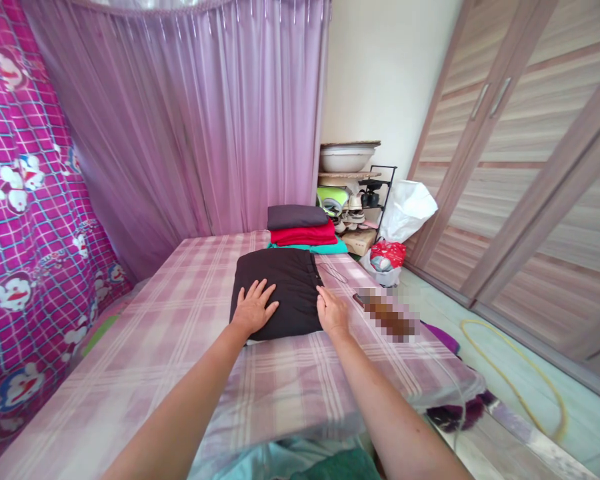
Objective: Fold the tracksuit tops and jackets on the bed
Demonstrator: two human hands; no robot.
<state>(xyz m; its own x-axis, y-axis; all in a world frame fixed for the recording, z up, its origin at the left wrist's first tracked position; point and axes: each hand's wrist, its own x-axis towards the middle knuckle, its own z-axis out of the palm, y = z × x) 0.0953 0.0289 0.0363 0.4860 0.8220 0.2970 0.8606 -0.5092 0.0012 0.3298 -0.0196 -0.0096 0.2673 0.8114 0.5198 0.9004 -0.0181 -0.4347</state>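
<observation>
A folded black garment (280, 283), with a waistband-like edge on its right side, lies on the checked bedsheet (190, 287). My left hand (253, 308) rests flat on its left part, fingers spread. At the garment's right edge is my right hand (333, 311), its fingers curled in against the edge and the thumb close to them. The undersides of those fingers are hidden. Just beyond the garment stands a stack of folded cloths: a dark grey one (297, 217) on top, a red one (305, 233) beneath it and a teal one (325, 247) at the bottom.
A thin dark cord (334, 272) and a blurred-out object (390, 317) lie right of the garment. Past the bed's right side are a shoe rack (380, 207), bags (387, 257), a yellow hose (520, 360) and a wardrobe (530, 167). Purple curtains (195, 120) hang behind.
</observation>
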